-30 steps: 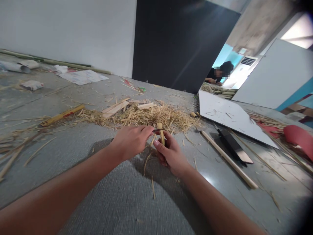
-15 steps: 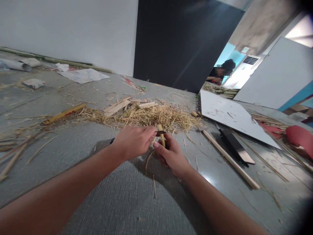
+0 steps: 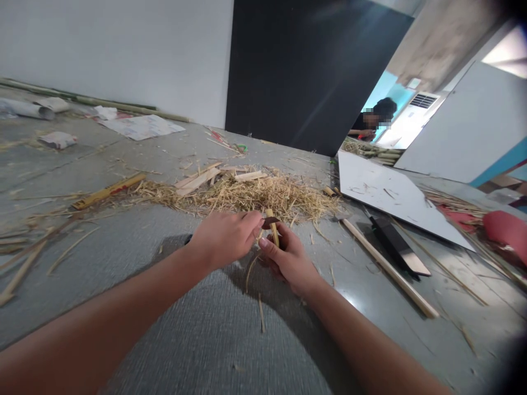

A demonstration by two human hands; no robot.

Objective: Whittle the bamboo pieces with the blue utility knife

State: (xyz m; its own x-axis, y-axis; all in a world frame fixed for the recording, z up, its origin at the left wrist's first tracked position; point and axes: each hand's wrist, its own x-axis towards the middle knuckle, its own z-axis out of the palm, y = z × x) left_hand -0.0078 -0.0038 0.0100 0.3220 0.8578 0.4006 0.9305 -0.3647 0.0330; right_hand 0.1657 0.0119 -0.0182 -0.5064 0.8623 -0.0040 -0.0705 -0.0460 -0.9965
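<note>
My left hand is closed around a dark blade, whose far end reaches toward my right fingers. My right hand grips a short piece of yellowish bamboo, standing nearly upright between thumb and fingers. The blade lies across the bamboo near its upper end. A thin curled strip hangs below my hands. Just beyond them is a heap of straw-coloured shavings with flat split pieces on it.
A pale stick and a dark flat tool lie at the right, near a white panel. A yellow bamboo piece lies left. A person is in the background.
The blade's broad face shows a little more, tilted across the bamboo. Both hands keep almost the same place and hold. The background person's hands have shifted slightly, with something red near them.
</note>
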